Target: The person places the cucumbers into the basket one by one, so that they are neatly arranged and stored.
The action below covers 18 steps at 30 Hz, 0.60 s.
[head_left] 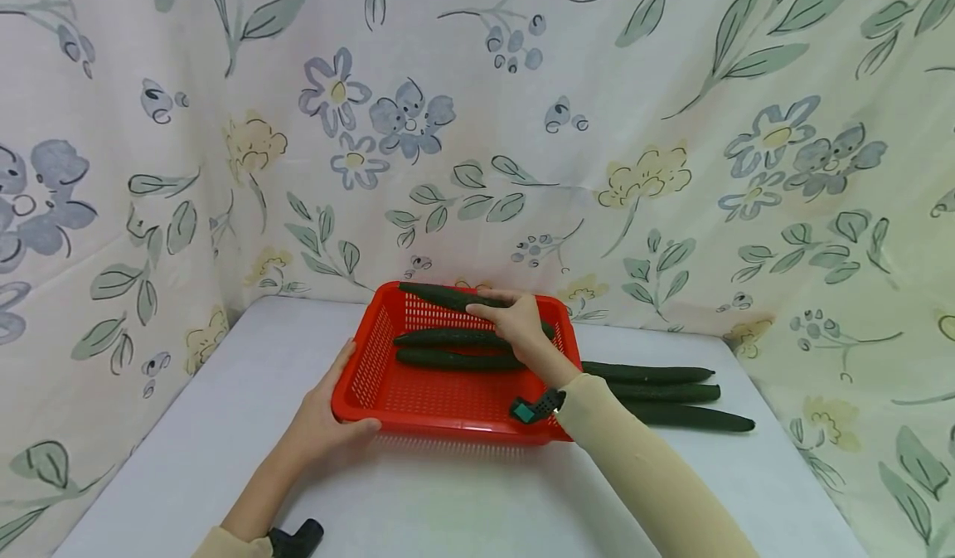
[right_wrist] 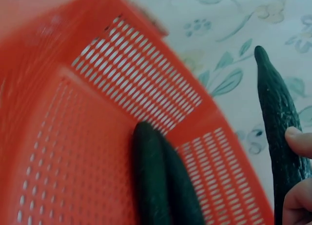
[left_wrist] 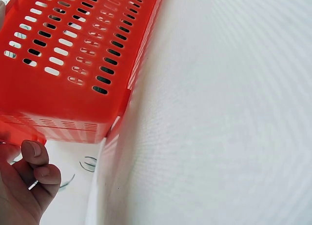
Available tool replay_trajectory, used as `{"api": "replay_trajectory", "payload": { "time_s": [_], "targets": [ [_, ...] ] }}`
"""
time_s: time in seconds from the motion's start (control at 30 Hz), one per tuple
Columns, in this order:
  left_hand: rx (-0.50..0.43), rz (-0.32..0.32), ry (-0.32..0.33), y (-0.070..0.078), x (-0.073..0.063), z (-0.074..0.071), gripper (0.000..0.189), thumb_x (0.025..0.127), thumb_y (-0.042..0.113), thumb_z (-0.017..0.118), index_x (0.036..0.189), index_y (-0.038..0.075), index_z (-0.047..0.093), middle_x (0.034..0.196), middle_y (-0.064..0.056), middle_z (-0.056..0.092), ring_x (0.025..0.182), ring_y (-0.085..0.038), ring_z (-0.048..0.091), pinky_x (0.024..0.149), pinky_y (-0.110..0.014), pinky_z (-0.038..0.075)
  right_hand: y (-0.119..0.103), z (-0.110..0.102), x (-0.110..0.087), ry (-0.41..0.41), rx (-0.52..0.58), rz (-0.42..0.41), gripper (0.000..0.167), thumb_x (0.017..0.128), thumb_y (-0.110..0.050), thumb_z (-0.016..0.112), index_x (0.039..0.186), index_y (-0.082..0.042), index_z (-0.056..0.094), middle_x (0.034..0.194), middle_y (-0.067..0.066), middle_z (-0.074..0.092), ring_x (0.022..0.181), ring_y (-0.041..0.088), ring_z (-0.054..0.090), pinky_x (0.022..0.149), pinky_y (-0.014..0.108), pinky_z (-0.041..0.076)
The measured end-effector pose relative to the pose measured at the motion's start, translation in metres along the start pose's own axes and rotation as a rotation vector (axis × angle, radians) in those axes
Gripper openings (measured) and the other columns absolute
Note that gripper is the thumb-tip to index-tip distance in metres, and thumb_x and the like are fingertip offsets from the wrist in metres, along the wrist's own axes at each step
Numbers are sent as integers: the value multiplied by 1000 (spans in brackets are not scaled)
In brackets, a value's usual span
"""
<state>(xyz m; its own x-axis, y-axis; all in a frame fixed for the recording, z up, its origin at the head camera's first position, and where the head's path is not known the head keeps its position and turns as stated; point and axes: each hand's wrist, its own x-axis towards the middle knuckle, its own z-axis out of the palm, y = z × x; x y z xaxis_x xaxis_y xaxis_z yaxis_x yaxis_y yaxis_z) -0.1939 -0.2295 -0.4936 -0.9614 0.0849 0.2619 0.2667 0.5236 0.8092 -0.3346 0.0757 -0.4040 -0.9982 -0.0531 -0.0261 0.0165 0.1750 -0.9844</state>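
My right hand (head_left: 518, 326) holds a dark green cucumber (head_left: 440, 296) above the back part of a red plastic basket (head_left: 455, 434). In the right wrist view, the thumb and a finger pinch that cucumber (right_wrist: 275, 108), whose tip points away from the hand. Two more cucumbers (head_left: 455, 360) lie side by side inside the basket. My left hand (head_left: 324, 421) grips the basket's front left corner, thumb at the front and fingers along the left side. Curled fingers (left_wrist: 41, 171) show by the rim in the left wrist view.
Three cucumbers (head_left: 671, 393) lie on the white table (head_left: 261, 359) to the right of the basket, partly hidden by the right forearm. A floral cloth (head_left: 477, 127) hangs behind the table and along its sides.
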Motion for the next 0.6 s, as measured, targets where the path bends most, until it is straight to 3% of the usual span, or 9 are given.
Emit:
{"api": "replay_trajectory", "payload": {
  "time_s": [0.13,0.27,0.4,0.5,0.6],
  "targets": [
    [1,-1,-1,0,0,0,123,78,41,91,172,27,13,166,-17,41,137,-40,54,89,-50,64,8,2,3,10,-39,1,36,84,-24,93,117,-15,83,71,-3,50,56,13,39,51,26,33],
    [0,-2,-3,0,0,-1,122,79,42,90,172,27,13,166,-17,41,138,-40,53,88,-49,64,12,4,3,-6,-64,20,38,84,-24,93,118,-15,83,81,0,58,59,15,40,53,27,33],
    [-6,2,-3,0,0,-1,122,79,42,90,172,26,13,167,-18,40,138,-41,52,88,-50,64,16,5,2,-49,-92,103,40,85,-26,91,122,-14,81,106,5,69,82,22,52,63,28,41],
    [-6,1,-2,0,0,-1,122,79,41,90,172,26,13,167,-17,40,139,-40,52,89,-50,64,22,4,1,-95,-116,155,38,86,-26,90,122,-15,81,125,8,69,107,28,57,79,34,52],
    [-5,0,-4,-2,0,0,123,78,42,91,172,28,13,168,-16,39,140,-40,52,89,-49,64,27,4,1,-137,-144,185,37,86,-24,90,121,-15,82,134,11,68,117,32,58,91,40,56]
  ]
}}
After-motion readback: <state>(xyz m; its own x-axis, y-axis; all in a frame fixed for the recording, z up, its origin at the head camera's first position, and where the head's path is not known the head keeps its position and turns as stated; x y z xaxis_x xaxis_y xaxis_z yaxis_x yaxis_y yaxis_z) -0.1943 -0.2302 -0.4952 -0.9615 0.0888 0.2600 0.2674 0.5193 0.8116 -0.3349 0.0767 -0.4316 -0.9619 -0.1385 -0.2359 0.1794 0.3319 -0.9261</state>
